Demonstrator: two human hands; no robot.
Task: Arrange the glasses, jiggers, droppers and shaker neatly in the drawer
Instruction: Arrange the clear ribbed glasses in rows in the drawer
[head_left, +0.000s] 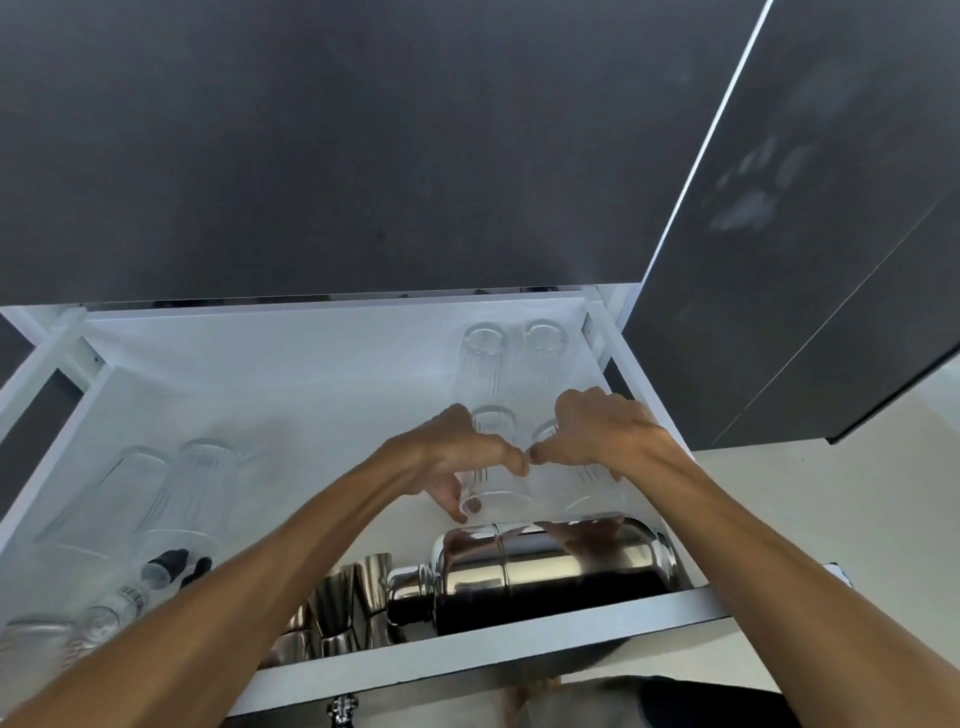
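Two clear ribbed drinking glasses, one (493, 467) beside the other (582, 467), are lying side by side in the right half of an open white drawer (467, 654), each being gripped by a bare hand. The left hand (457, 457) is curling its fingers (462, 506) around the left glass, while the right hand (602, 431) is closing over the right one, the two thumbs nearly touching. Two more ribbed glasses (511, 348) are lying just behind them near the back wall. A polished steel cocktail shaker (545, 571) is lying on its side along the front wall, just in front of the held glasses. Steel jiggers (353, 597) are resting to its left, and black-capped glass droppers (150, 577) are lying farther left, partly hidden by the left forearm. Another pair of ribbed glasses (156, 493) is lying at the drawer's left side. No legible writing or brand is showing on any item.
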